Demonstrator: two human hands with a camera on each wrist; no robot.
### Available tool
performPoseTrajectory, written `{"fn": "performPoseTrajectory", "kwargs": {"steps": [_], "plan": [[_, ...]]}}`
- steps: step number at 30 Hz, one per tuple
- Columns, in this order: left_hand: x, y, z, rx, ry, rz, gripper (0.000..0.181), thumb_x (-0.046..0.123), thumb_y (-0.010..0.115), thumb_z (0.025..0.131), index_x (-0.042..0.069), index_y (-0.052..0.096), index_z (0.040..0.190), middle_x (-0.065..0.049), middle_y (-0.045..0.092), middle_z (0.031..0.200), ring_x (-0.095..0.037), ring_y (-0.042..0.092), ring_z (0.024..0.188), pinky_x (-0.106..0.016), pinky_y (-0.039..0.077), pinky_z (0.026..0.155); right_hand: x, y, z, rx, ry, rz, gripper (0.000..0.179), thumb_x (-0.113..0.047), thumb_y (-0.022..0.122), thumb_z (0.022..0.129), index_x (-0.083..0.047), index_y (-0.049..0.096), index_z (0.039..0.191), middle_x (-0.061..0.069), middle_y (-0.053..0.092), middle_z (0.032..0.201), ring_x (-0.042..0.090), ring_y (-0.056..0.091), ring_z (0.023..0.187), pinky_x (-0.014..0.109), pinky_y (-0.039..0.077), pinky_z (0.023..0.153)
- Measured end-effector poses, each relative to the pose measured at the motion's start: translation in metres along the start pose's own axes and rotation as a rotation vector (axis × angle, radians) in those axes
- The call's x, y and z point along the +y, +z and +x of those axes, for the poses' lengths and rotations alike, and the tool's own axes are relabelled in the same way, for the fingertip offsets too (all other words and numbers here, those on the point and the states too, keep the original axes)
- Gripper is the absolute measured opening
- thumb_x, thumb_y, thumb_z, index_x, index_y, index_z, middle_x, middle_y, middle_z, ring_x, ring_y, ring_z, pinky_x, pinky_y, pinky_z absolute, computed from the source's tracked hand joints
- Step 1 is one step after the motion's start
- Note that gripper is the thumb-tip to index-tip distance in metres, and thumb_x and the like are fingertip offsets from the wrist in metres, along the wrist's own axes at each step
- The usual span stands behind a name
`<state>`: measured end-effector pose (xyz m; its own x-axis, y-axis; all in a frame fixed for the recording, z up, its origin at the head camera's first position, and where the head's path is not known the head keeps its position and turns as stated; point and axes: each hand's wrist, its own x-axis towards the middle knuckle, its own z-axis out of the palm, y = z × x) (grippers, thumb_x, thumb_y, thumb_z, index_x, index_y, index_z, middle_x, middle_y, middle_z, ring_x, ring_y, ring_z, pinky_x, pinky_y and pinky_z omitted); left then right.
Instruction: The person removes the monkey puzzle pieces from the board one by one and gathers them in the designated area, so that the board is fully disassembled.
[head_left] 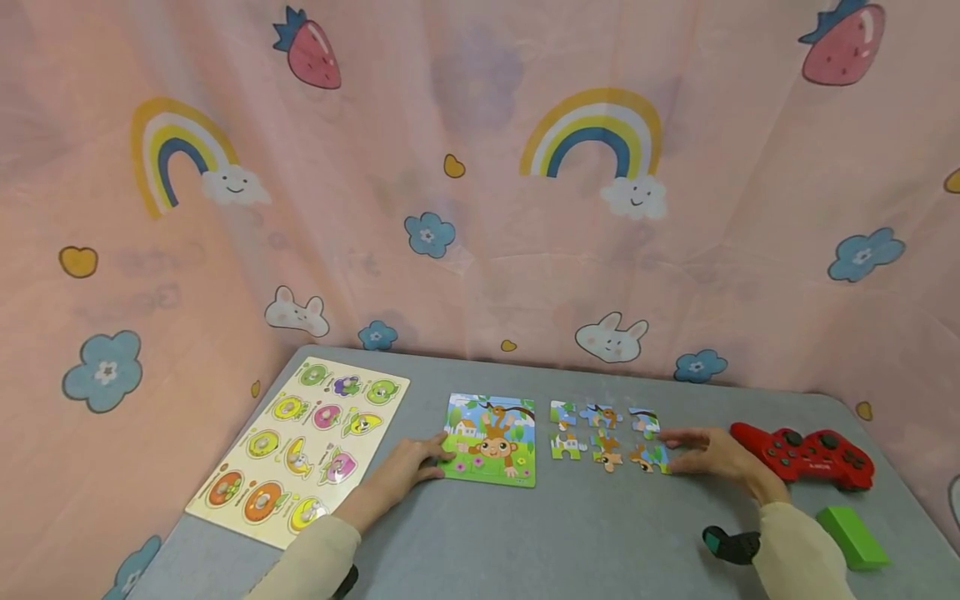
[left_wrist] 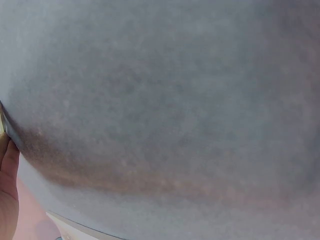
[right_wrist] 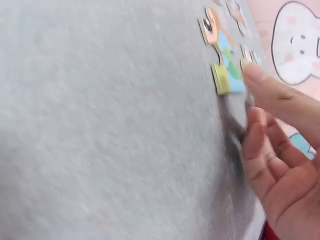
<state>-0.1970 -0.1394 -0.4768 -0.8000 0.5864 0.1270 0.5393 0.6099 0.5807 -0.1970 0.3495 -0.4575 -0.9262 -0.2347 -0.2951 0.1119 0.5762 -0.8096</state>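
A square monkey jigsaw puzzle [head_left: 491,442] lies on the grey table. My left hand [head_left: 401,475] holds its left edge, fingers at the side and thumb lower down; only a sliver of that hand [left_wrist: 7,192] shows in the left wrist view. To the right of the puzzle, several loose jigsaw pieces [head_left: 567,445] lie in two rows. My right hand [head_left: 708,454] is at the right end of these rows, thumb and fingers spread apart. In the right wrist view, its thumb overlaps the edge of a blue and green jigsaw piece [right_wrist: 227,70], and nothing shows between the fingers.
A cream fruit peg board [head_left: 307,442] lies on the left of the table. On the right are a red game controller [head_left: 813,458] and, nearer me, a green block [head_left: 853,537]. A pink patterned curtain [head_left: 480,275] hangs behind the table's far edge.
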Motion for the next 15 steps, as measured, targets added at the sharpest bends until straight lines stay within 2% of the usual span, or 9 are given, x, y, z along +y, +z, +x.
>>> {"fn": "performPoseTrajectory", "kwargs": {"steps": [2,5,8,11,15], "plan": [[-0.001,0.001,0.0,-0.001,-0.002,-0.002,0.03,0.012,0.067,0.088,-0.001,0.068,0.115,-0.025,0.05,0.135,-0.038,0.05,0.122,-0.047,0.046,0.094,-0.004,0.006,-0.002,0.047,-0.009,0.003,0.055,-0.019,0.07,0.088,0.007,0.051,0.133,0.027,0.056,0.126,0.039,0.052,0.115,0.045,0.05,0.087],[-0.001,0.001,0.0,0.0,-0.003,-0.003,0.031,0.011,0.067,0.087,0.0,0.068,0.116,-0.024,0.05,0.136,-0.037,0.051,0.122,-0.046,0.047,0.094,-0.016,0.019,0.0,0.117,-0.053,0.014,0.051,-0.02,0.066,0.091,0.009,0.051,0.131,0.026,0.058,0.126,0.033,0.059,0.109,0.034,0.052,0.083],[-0.001,0.0,-0.001,0.001,-0.007,0.001,0.031,0.011,0.067,0.087,0.0,0.068,0.116,-0.023,0.05,0.136,-0.036,0.051,0.122,-0.046,0.046,0.094,-0.03,0.039,0.005,0.141,-0.121,0.073,0.048,-0.018,0.065,0.092,0.01,0.053,0.129,0.026,0.057,0.127,0.023,0.064,0.103,0.028,0.053,0.079],[-0.001,0.0,-0.001,0.01,0.007,0.004,0.03,0.01,0.068,0.087,-0.001,0.068,0.115,-0.024,0.051,0.134,-0.037,0.052,0.121,-0.046,0.046,0.094,-0.044,0.058,0.011,0.127,-0.183,0.162,0.047,-0.013,0.064,0.092,0.012,0.051,0.129,0.029,0.055,0.128,0.014,0.065,0.1,0.026,0.053,0.078],[-0.001,0.0,-0.001,0.018,0.036,0.009,0.029,0.01,0.068,0.086,-0.003,0.069,0.112,-0.028,0.052,0.132,-0.039,0.052,0.12,-0.046,0.047,0.093,-0.057,0.082,0.017,0.131,-0.201,0.286,0.048,-0.009,0.064,0.092,0.011,0.048,0.132,0.031,0.053,0.129,0.009,0.065,0.094,0.028,0.054,0.074]]}}
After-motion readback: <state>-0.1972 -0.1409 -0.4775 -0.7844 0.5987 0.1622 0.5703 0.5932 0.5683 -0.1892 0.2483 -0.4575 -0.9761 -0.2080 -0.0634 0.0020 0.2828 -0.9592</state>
